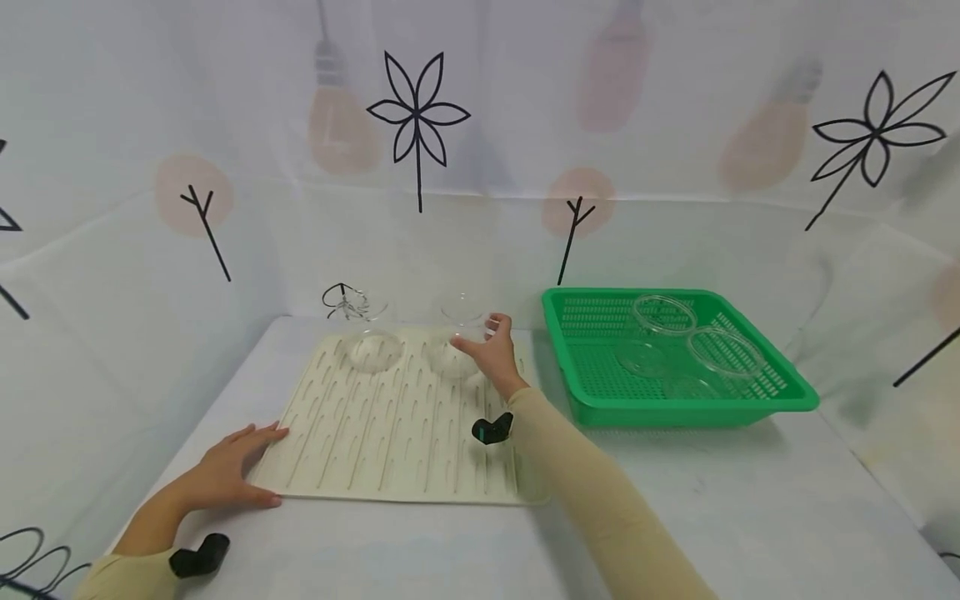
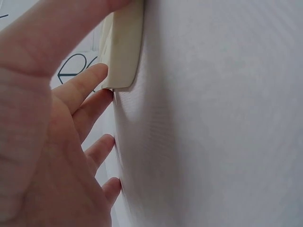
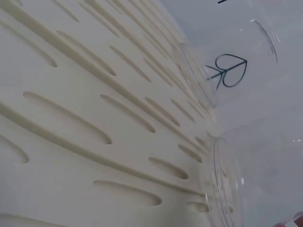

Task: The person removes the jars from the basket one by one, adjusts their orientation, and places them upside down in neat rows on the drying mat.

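My right hand curls round the right side of a clear cup, thumb at its front and fingers behind; the cup stands on a cream ridged drying mat. In the right wrist view the clear cup has its ringed end against the mat, and a bit of fingertip shows in the lower corner. Left of it stands a second clear cup on the mat. At the mat's near left corner rests my left hand, fingers extended along the side edge and thumb at the front edge.
A green perforated basket stands to the right of the mat, holding two more clear cups. White cloth covers the table, and a printed white curtain hangs behind and on both sides.
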Demonstrator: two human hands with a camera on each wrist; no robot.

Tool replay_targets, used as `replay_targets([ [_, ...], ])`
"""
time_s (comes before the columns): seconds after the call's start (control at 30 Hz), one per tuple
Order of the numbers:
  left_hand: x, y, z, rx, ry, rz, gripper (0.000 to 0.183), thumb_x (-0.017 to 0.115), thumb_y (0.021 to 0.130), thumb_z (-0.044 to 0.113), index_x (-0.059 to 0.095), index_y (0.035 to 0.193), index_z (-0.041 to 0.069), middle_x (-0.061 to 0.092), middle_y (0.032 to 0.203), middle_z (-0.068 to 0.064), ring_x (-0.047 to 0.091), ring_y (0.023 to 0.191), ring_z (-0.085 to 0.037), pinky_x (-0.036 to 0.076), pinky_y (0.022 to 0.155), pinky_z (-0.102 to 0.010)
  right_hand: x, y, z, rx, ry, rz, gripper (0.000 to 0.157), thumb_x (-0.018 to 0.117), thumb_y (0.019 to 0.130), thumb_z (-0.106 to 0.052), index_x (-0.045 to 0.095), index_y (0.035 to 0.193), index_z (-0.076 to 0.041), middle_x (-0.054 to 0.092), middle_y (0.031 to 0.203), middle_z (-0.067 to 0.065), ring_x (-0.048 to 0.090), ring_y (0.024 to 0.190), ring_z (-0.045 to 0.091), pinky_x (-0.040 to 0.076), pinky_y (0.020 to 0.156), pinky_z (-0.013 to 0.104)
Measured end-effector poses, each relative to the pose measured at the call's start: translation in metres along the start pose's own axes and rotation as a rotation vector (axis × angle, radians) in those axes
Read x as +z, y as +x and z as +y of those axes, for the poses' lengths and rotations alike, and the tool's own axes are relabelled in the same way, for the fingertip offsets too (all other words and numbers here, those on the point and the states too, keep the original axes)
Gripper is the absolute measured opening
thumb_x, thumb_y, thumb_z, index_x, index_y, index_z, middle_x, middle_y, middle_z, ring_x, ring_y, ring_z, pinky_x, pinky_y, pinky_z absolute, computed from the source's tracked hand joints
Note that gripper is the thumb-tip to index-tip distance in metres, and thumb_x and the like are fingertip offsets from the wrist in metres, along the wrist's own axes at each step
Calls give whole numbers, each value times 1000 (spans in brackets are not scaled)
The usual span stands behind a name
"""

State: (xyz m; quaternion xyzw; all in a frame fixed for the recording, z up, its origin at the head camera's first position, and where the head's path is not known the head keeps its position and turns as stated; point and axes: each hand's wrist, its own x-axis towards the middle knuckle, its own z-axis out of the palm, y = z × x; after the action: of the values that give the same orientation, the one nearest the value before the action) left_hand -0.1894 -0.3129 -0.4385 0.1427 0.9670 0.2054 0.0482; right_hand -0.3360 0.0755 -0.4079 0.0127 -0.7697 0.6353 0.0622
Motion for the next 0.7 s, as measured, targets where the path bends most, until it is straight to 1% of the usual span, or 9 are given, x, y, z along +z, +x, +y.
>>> replay_targets([
  [0.17,2,1,-1,-3,-3,-2,101,82,54,54,46,134,4,38,140,-25,23,125,-54,21,92,-71,4,-1,1,-3,-8,-4,94,81,71,-32,22,140,-8,32,141,14,35,127,32,38,98,46],
  [0.33,1,2,-2,-7,-1,-3,101,82,55,54,46,135,4,37,140,-25,23,125,-54,20,92,-71,3,0,-3,44,-12,-13,92,82,71,-30,22,140,-11,32,141,16,36,126,31,38,98,46],
  [0.5,1,2,0,7,-4,-3,101,83,54,53,46,134,3,38,139,-26,24,125,-54,21,92,-71,0,-3,-15,102,-75,-8,91,81,73,-28,22,140,-12,30,140,15,37,124,32,37,99,45],
  [0.6,1,2,0,12,-7,-2,101,83,54,53,47,134,3,38,139,-26,24,124,-55,21,92,-71,-3,-5,-24,110,-87,4,92,80,73,-28,21,142,-13,28,139,14,36,124,32,38,99,45],
  [0.7,1,1,-1,16,-11,0,100,83,54,52,47,133,3,39,139,-26,25,124,-55,21,92,-71,-6,-5,-32,93,-75,1,93,80,73,-28,20,143,-14,28,140,13,34,127,30,39,98,44],
])
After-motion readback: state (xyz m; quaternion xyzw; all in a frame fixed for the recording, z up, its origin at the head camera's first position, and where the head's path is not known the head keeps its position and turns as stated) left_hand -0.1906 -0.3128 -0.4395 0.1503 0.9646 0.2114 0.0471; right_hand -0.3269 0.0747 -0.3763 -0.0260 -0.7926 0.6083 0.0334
